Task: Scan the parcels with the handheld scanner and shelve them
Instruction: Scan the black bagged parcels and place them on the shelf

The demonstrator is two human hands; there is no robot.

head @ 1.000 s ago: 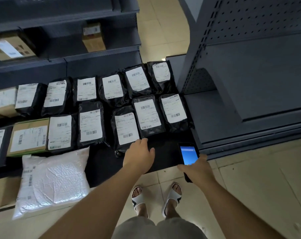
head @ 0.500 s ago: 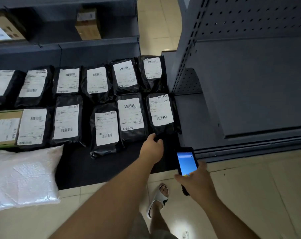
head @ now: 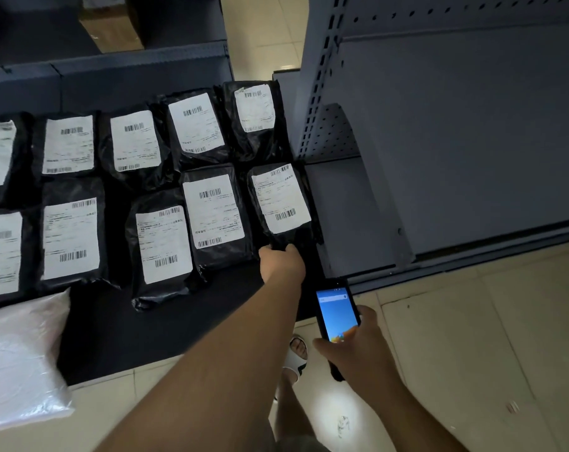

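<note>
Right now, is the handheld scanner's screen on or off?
On. The handheld scanner in the right hand shows a lit blue screen with a pale bar across its top; what it reads is too small to tell.

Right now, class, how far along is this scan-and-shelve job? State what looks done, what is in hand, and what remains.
Done: nothing visibly; the grey shelf on the right shows no parcels. In hand: the left hand grips the near edge of the rightmost black parcel, and the right hand holds the lit scanner. Left: the other black parcels and a white bag lie on the low platform.
</note>
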